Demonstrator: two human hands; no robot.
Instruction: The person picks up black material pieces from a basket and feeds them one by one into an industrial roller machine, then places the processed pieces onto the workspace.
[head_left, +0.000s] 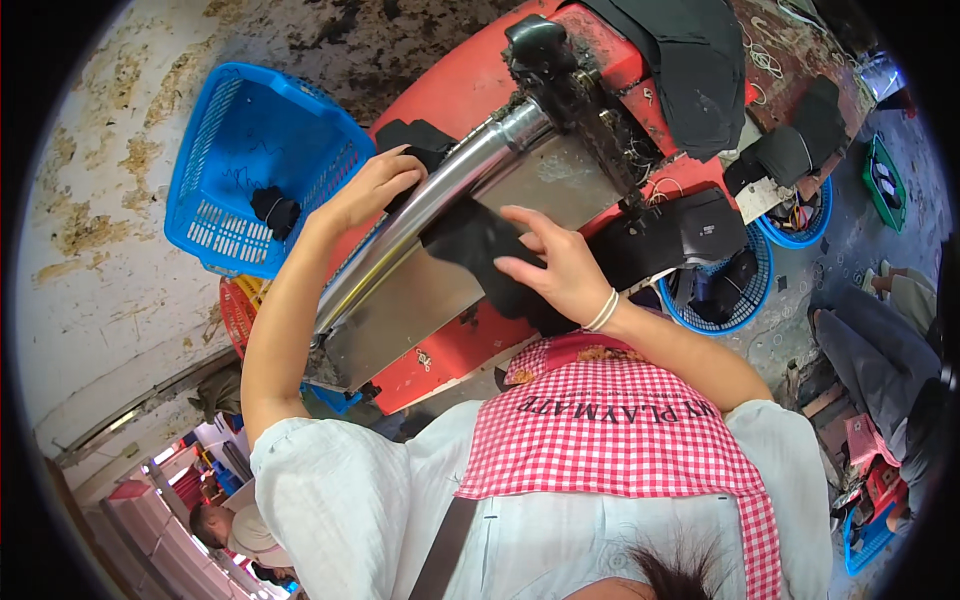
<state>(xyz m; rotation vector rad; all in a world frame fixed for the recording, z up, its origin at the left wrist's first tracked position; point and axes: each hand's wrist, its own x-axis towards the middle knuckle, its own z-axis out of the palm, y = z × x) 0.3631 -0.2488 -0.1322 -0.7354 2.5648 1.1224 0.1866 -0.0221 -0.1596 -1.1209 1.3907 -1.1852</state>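
Note:
A long polished metal cylinder arm runs slantwise over a red machine. Beyond it, my left hand has its fingers bent together on a black fabric piece; its fingertips are partly hidden. On the near side of the arm, my right hand is open, thumb and fingers apart, beside a second black cloth that looks blurred and drapes over the grey metal plate. A pale band circles my right wrist. The dark machine head stands at the arm's far end.
A blue basket with a black bundle stands at left. Stacked black pieces lie at the far right of the machine, another stack nearer. Blue round baskets and a green tray stand at right. Other people are nearby.

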